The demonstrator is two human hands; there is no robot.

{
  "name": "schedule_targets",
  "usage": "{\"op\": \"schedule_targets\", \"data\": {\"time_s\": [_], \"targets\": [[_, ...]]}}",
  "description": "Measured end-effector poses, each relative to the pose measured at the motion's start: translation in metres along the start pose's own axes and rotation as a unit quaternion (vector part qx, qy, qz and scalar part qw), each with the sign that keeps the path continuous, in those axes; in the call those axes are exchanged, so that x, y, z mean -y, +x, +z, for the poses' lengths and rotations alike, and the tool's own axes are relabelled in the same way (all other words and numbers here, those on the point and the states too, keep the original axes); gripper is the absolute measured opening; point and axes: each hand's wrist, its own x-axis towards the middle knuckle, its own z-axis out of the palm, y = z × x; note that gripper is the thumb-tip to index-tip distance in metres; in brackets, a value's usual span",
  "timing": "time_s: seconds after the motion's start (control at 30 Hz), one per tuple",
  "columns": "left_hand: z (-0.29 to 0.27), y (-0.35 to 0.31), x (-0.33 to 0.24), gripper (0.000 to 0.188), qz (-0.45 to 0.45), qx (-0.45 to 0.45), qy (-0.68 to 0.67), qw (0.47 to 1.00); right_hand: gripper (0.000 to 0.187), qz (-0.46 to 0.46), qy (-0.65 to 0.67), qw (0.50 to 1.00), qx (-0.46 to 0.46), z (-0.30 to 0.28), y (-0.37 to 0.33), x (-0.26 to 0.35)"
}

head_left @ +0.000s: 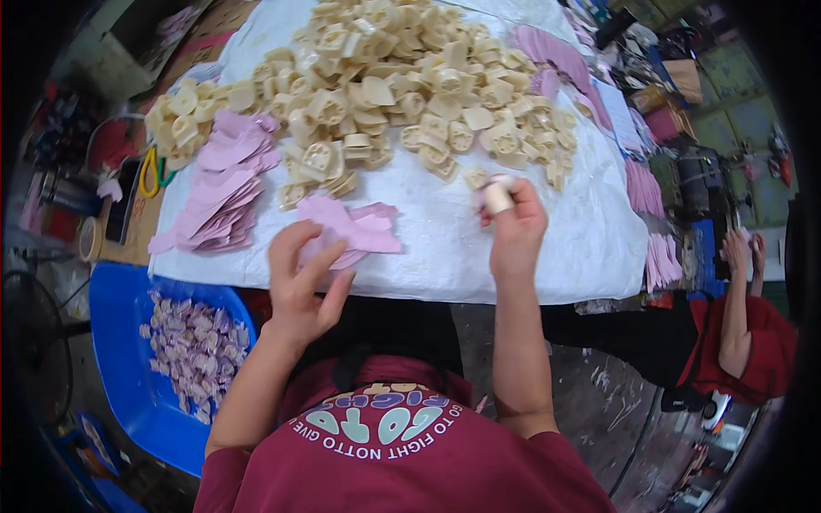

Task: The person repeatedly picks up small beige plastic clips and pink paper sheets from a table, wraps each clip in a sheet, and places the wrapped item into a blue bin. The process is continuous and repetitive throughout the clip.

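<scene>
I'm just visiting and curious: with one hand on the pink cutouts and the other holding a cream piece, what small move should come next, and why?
Probably lift one pink cutout with the left hand toward the cream piece that the right hand holds above the white sheet: the two hands are apart.

Pile of moulded pieces sits upper centre on the table sheet; stack of cut sheets left of it; tub lower left, below table edge.
</scene>
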Motion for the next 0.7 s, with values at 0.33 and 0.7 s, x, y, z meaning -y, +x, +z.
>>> {"op": "schedule_targets", "data": {"time_s": [0.33, 0.7], "targets": [[-0.002, 0.039, -0.013, 0.029, -0.442, 0.031, -0.534, 0.720, 0.030, -0.269, -0.337, 0.900, 0.060, -0.007, -0.013, 0.009], [0.041, 0.091, -0.034, 0.042, -0.333, -0.081, -0.615, 0.710, 0.043, -0.034, -0.290, 0.955, 0.044, -0.038, -0.012, -0.012]]}}
